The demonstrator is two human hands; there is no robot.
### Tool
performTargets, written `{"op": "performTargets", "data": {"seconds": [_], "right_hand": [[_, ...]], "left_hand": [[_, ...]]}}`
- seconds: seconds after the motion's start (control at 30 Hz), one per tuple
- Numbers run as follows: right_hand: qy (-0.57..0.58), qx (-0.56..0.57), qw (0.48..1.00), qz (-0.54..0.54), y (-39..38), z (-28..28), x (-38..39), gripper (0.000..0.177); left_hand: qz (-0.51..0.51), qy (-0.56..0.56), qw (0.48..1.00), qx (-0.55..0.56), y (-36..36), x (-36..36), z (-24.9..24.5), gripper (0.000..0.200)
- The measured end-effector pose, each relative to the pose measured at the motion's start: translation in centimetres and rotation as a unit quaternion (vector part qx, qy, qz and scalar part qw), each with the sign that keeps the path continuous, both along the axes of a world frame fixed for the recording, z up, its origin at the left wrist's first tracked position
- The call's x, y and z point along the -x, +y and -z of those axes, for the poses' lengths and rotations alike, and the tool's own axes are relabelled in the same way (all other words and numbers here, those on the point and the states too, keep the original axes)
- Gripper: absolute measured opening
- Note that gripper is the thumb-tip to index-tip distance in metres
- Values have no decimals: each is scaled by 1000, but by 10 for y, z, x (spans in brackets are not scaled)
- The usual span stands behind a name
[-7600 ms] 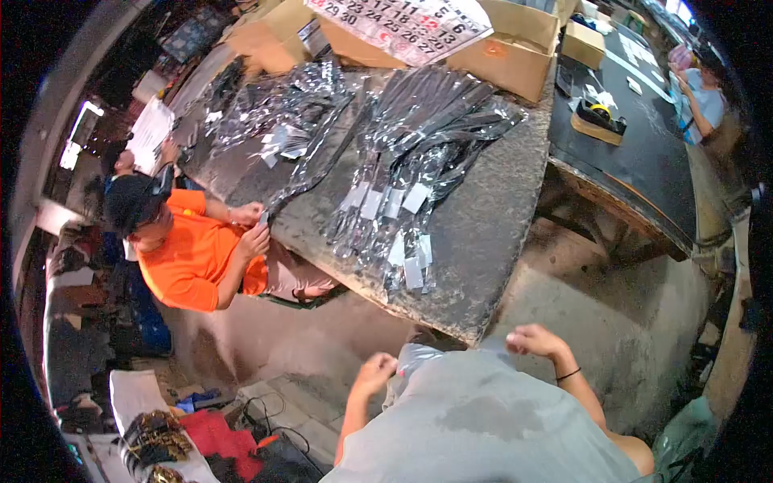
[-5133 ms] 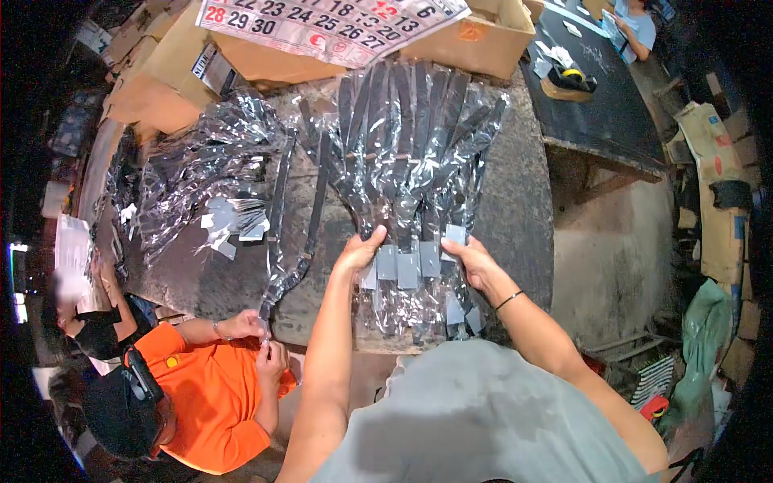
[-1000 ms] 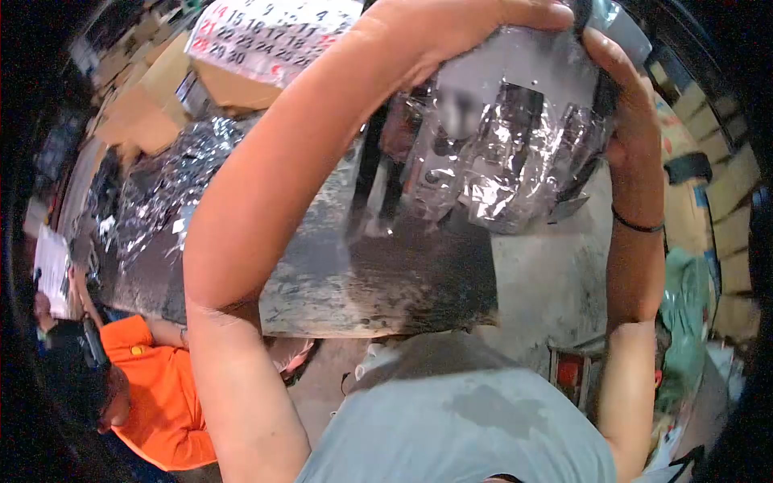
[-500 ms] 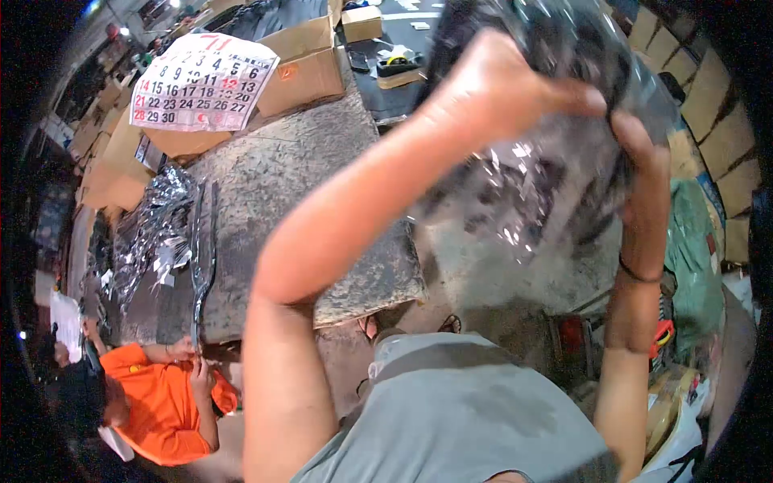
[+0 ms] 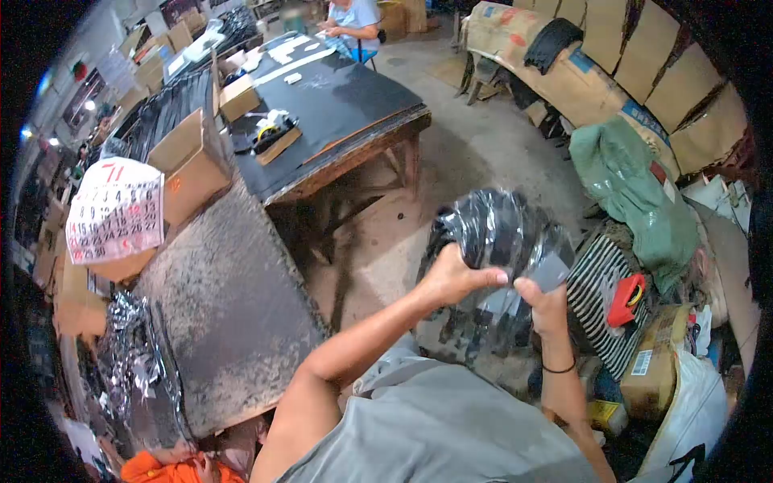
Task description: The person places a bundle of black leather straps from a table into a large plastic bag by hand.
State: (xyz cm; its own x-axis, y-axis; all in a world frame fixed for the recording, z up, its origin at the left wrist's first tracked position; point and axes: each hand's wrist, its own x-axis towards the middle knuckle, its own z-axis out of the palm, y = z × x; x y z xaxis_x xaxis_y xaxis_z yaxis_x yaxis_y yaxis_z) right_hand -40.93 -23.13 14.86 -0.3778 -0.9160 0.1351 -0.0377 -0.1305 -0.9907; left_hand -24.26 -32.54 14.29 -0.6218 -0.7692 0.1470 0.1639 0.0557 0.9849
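Observation:
A bundle of black plastic-wrapped packs [image 5: 503, 221], shiny with clear film, hangs in front of my body above the floor. My left hand [image 5: 460, 278] grips its near left side, thumb on top and fingers hidden beneath. On the near right side, my right hand [image 5: 546, 304] holds it too, the thumb pointing inward at the other thumb. A grey label-like patch [image 5: 549, 272] lies beside the right thumb. What exactly the packs contain cannot be made out.
A worn worktable [image 5: 233, 298] stands at left, with glossy black wrapped strips [image 5: 133, 362], a cardboard box [image 5: 189, 165] and a calendar sheet [image 5: 117, 209]. Beyond is a dark table [image 5: 346, 105]. At right are a green sack [image 5: 636, 197] and a striped panel [image 5: 604, 298]. Two people are nearby.
The bundle has come down from high in front of me to waist height, both hands still on it. My view has turned right, and the person in orange has slipped toward the bottom edge.

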Motion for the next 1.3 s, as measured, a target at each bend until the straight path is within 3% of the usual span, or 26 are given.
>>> {"op": "performTargets", "data": {"seconds": [0.3,0.53,0.63,0.7,0.8,0.97,1.03,1.13,1.3], "right_hand": [[-31,1,994,101,-37,16,48,32],[-52,16,990,131,-137,3,77,49],[-39,-29,989,136,-177,8,99,50],[-52,16,989,140,-208,4,103,42],[-50,6,993,110,-247,4,120,35],[-46,3,991,122,-336,6,155,31],[-22,-19,997,67,-370,5,178,29],[-13,9,999,32,-433,27,215,28],[-17,-8,999,-51,-560,0,273,28]], "left_hand": [[112,-3,992,-56,-66,69,8,35],[105,-4,994,40,-171,106,4,40],[143,-10,990,1,-220,120,-3,40],[168,9,986,13,-247,130,-8,38],[130,-11,989,65,-288,144,-9,32],[115,9,993,19,-367,177,-10,28],[91,-59,994,-29,-397,193,-15,26],[53,-34,998,-32,-451,225,-1,26],[-45,-77,993,-82,-553,274,-8,27]]}}
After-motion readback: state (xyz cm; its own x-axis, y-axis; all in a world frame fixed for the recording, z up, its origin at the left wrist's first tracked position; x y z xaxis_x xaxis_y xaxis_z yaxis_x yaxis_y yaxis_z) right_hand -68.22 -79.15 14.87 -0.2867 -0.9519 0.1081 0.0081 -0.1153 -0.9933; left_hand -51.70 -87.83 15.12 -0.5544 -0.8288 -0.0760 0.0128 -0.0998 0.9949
